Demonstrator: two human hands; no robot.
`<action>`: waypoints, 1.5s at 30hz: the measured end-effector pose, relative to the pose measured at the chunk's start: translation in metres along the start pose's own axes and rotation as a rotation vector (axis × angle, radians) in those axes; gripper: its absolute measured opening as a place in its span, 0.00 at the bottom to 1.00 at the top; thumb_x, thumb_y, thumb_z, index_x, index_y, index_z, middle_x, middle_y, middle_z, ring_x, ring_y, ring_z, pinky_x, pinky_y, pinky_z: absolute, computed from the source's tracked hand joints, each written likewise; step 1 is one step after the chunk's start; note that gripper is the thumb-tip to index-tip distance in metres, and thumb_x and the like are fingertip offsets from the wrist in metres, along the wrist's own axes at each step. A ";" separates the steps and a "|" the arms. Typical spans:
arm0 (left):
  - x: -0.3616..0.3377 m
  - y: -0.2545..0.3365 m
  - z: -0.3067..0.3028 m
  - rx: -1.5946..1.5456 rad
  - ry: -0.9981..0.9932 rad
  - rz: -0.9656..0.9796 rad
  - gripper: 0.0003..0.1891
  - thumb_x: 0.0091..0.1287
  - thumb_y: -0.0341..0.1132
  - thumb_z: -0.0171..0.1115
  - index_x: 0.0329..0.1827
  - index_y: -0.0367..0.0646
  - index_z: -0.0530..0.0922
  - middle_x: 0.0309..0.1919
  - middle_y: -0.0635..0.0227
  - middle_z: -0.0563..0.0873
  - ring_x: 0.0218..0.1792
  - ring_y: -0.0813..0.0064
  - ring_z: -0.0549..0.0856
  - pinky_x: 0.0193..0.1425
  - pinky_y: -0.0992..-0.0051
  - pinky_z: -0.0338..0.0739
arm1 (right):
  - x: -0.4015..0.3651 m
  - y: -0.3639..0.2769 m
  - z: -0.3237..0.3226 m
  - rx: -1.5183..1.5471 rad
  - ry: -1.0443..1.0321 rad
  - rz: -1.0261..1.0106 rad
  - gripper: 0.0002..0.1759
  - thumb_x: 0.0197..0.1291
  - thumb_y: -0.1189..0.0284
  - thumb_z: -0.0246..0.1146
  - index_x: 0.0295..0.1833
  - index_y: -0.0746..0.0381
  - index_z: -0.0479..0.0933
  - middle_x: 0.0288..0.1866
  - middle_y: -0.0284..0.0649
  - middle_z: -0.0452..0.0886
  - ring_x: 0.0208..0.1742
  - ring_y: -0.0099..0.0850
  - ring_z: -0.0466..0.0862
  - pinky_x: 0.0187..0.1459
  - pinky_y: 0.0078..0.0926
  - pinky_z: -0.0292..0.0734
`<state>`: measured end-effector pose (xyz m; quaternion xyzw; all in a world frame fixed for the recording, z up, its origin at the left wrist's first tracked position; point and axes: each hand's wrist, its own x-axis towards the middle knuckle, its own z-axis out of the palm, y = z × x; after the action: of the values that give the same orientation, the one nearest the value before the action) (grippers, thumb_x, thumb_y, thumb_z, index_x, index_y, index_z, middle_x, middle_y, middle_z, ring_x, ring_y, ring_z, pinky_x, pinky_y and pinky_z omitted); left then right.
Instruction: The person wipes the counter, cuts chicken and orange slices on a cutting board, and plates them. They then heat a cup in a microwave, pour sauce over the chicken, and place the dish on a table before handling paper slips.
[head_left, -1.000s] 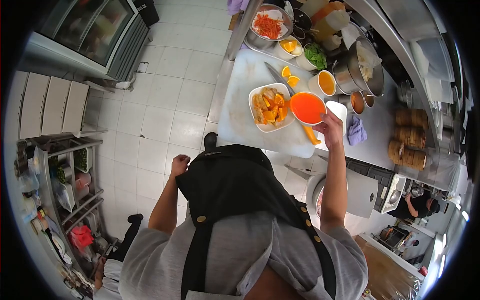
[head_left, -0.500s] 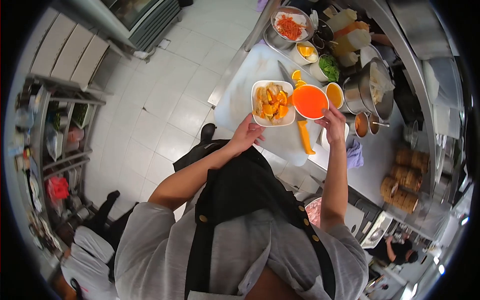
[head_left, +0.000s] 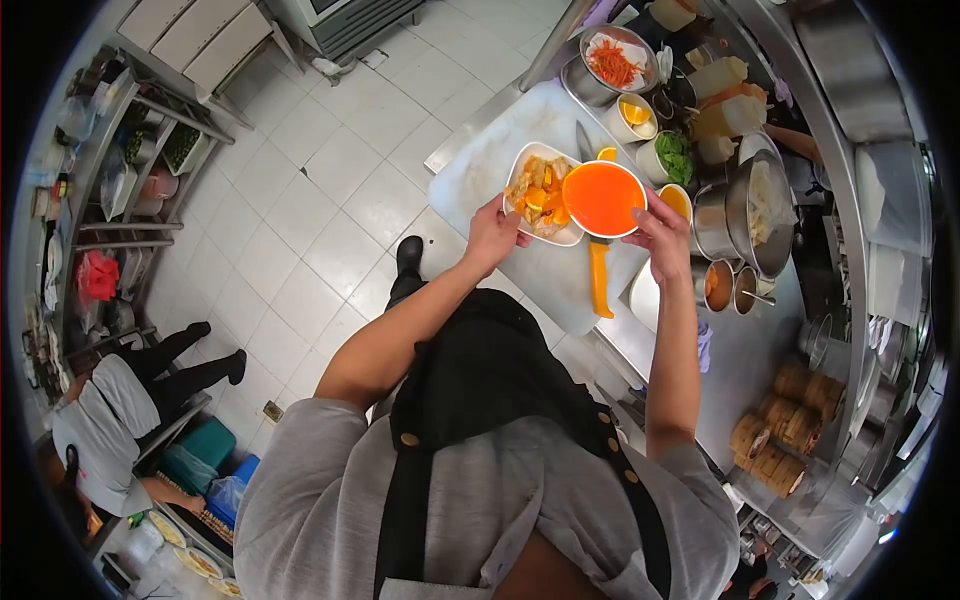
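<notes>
My left hand (head_left: 495, 238) grips the near-left edge of a squarish white dish (head_left: 565, 241), its fingers curled around the rim. Inside the dish are browned food pieces and orange wedges (head_left: 536, 197). My right hand (head_left: 660, 235) holds a round white bowl (head_left: 600, 236) by its right side, thumb over the rim. Bright orange-red sauce (head_left: 603, 198) fills much of the bowl, which overlaps the dish's right side from my viewpoint. Partly under the bowl, a knife with a yellow handle (head_left: 600, 280) lies on the white cutting board (head_left: 470, 165).
Beyond the board stand a bowl of shredded orange strips (head_left: 612, 62), a cup of orange wedges (head_left: 634, 112), a cup of green leaves (head_left: 674, 158) and large metal bowls (head_left: 768, 215). Bamboo steamers (head_left: 785, 425) sit farther right. Another person (head_left: 105, 420) is at lower left.
My right hand has brought the sauce bowl left, so it now overlaps the dish. The dish has turned and my left hand has shifted to its left corner. The whole view has swung slightly.
</notes>
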<state>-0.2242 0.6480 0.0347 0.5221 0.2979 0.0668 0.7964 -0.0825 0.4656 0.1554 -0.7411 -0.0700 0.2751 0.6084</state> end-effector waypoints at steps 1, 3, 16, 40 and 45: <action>-0.003 0.002 -0.001 0.014 0.009 -0.003 0.21 0.64 0.23 0.44 0.61 0.32 0.68 0.31 0.58 0.83 0.27 0.71 0.85 0.32 0.74 0.83 | 0.004 0.000 -0.002 -0.012 -0.007 -0.002 0.28 0.55 0.73 0.65 0.63 0.65 0.71 0.36 0.30 0.74 0.37 0.21 0.80 0.33 0.20 0.83; -0.003 0.000 -0.004 0.054 -0.002 0.024 0.21 0.64 0.23 0.45 0.62 0.32 0.69 0.30 0.59 0.82 0.27 0.71 0.85 0.32 0.74 0.82 | 0.006 -0.003 -0.003 -0.026 -0.012 -0.005 0.29 0.55 0.73 0.65 0.64 0.64 0.71 0.37 0.30 0.74 0.37 0.21 0.80 0.33 0.20 0.83; 0.005 -0.008 -0.016 0.075 -0.038 0.133 0.17 0.64 0.26 0.49 0.55 0.33 0.72 0.23 0.60 0.81 0.22 0.73 0.84 0.28 0.74 0.81 | -0.004 -0.040 0.003 0.097 -0.049 -0.005 0.26 0.59 0.70 0.60 0.61 0.73 0.69 0.45 0.43 0.81 0.31 0.27 0.83 0.32 0.25 0.84; 0.010 -0.025 -0.027 -0.159 -0.194 -0.019 0.24 0.70 0.26 0.47 0.69 0.39 0.62 0.41 0.60 0.81 0.34 0.70 0.85 0.38 0.73 0.84 | -0.002 0.014 0.011 0.110 0.147 0.002 0.26 0.59 0.76 0.60 0.64 0.69 0.68 0.44 0.39 0.81 0.30 0.24 0.82 0.32 0.24 0.84; 0.008 -0.022 -0.027 -0.179 -0.202 -0.035 0.23 0.70 0.27 0.48 0.69 0.40 0.63 0.42 0.60 0.81 0.34 0.70 0.85 0.39 0.73 0.84 | -0.006 0.008 0.004 0.112 0.099 0.088 0.26 0.59 0.72 0.61 0.63 0.71 0.69 0.41 0.40 0.81 0.22 0.25 0.80 0.28 0.24 0.83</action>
<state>-0.2369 0.6629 0.0046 0.4478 0.2183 0.0262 0.8667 -0.0915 0.4642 0.1499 -0.7212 0.0085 0.2680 0.6387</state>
